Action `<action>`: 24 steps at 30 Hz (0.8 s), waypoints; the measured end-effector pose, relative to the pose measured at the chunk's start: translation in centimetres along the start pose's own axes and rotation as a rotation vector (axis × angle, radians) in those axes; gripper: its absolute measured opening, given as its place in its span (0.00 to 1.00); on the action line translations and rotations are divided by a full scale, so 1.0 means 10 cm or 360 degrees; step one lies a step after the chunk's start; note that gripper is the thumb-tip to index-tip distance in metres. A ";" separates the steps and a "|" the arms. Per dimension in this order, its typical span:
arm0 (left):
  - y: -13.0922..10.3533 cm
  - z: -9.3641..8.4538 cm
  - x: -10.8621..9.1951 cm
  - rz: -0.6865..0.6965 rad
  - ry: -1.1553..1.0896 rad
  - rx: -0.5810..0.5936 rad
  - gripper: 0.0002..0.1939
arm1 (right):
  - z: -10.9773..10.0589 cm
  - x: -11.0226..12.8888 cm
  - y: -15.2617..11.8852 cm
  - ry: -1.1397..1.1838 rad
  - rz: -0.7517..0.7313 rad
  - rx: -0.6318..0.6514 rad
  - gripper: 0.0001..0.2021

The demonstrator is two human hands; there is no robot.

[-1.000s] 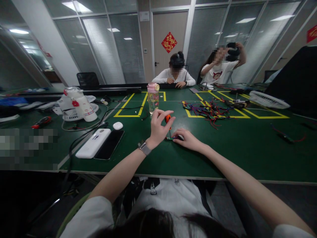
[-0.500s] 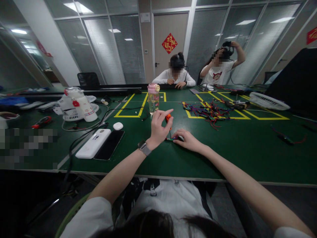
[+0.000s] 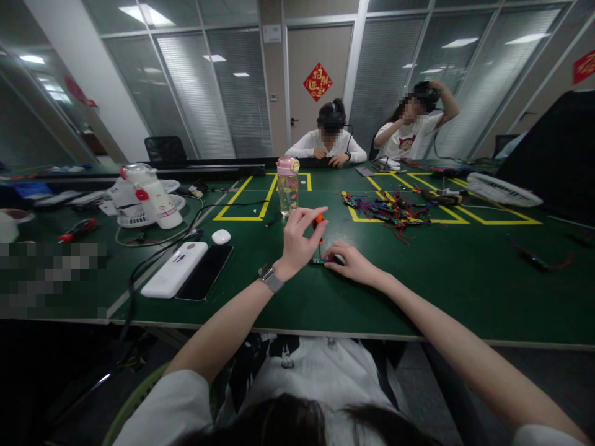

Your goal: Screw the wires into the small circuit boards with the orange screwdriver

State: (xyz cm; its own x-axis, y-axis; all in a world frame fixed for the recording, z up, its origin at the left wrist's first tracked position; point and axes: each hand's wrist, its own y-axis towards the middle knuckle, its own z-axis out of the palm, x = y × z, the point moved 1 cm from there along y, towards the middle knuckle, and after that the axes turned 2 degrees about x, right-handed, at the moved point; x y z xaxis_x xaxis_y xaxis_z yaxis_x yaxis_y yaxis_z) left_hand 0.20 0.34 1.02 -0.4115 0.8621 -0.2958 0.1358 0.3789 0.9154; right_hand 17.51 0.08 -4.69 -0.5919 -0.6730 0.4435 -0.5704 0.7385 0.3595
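Tabletop (image 3: pixel 441 291): dark green, yellow tape outlines (image 3: pixel 239 218) toward the far edge
Near edge, left: white slab (image 3: pixel 174 270) beside a black phone (image 3: pixel 204 272); white case (image 3: pixel 221 236) beyond
Middle: small board (image 3: pixel 318 261), partly hidden; upright pink-lidded bottle (image 3: pixel 287 189) farther back
Right of middle: heap of wired boards (image 3: pixel 395 207)
Toward right edge: lone wired board (image 3: pixel 538 260)

The phone (image 3: pixel 204 274) looks glossy, the tabletop (image 3: pixel 465 282) smooth, the bottle (image 3: pixel 287 189) plastic.

This place looks like an office used as electronics workshop: behind the green surface (image 3: pixel 260 303) are glass partitions (image 3: pixel 237 93) with blinds, and on it lies a wire heap (image 3: pixel 395 207), probably with small circuit boards.
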 end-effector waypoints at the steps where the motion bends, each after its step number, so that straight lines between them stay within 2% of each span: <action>1: 0.00 0.00 0.00 -0.0011 0.0035 -0.0027 0.10 | 0.00 0.00 0.00 0.0006 0.0004 0.0001 0.04; 3: -0.01 0.00 0.00 -0.0046 0.0053 -0.0034 0.10 | 0.00 0.00 0.00 0.0011 0.0008 0.0003 0.04; 9: -0.01 0.00 0.00 -0.0044 -0.0114 0.0131 0.18 | 0.00 0.00 0.00 0.0010 0.0006 0.0000 0.04; 18: -0.01 0.00 0.00 -0.0030 0.0050 -0.0022 0.10 | -0.01 0.02 0.00 0.0011 0.0018 0.0018 0.04; 24: -0.01 0.00 -0.01 -0.0049 -0.0087 0.0144 0.18 | 0.00 0.00 0.00 0.0000 0.0002 0.0014 0.04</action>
State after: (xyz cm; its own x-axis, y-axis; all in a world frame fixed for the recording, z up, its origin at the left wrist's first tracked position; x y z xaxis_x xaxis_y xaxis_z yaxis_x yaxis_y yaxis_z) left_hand 0.20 0.23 0.92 -0.3670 0.8658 -0.3401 0.2055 0.4321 0.8781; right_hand 17.49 0.13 -4.71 -0.5926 -0.6723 0.4437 -0.5748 0.7388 0.3517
